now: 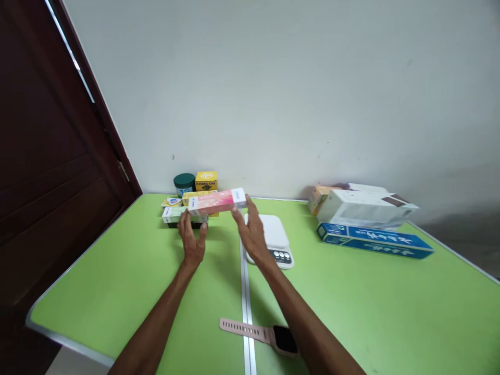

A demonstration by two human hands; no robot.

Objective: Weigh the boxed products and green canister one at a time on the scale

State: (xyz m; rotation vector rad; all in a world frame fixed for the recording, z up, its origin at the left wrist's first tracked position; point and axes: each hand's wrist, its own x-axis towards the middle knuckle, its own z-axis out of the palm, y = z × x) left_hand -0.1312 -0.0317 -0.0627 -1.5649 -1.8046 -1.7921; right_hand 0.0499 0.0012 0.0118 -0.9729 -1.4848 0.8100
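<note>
A long pink-and-white box (216, 202) is raised above the table, its right end slightly higher. My right hand (253, 232) grips that right end, thumb on the near side and fingers at the end. Near the box's left end is my left hand (192, 244), fingers stretched and thumb apart; whether a fingertip touches the box I cannot tell. Behind the left fingers lies a green-and-white box (173, 214) on top of a dark box (199, 225). A white kitchen scale (275, 232) sits beyond my right hand, partly covered by it.
At the back left stand a green-lidded jar (184, 182), a yellow box (206, 180) and other small packs. A blue toothpaste-style box (377, 240), white boxes (363, 208) and an orange box (318, 199) lie on the right. A pink-strapped smartwatch (250, 330) is at the front.
</note>
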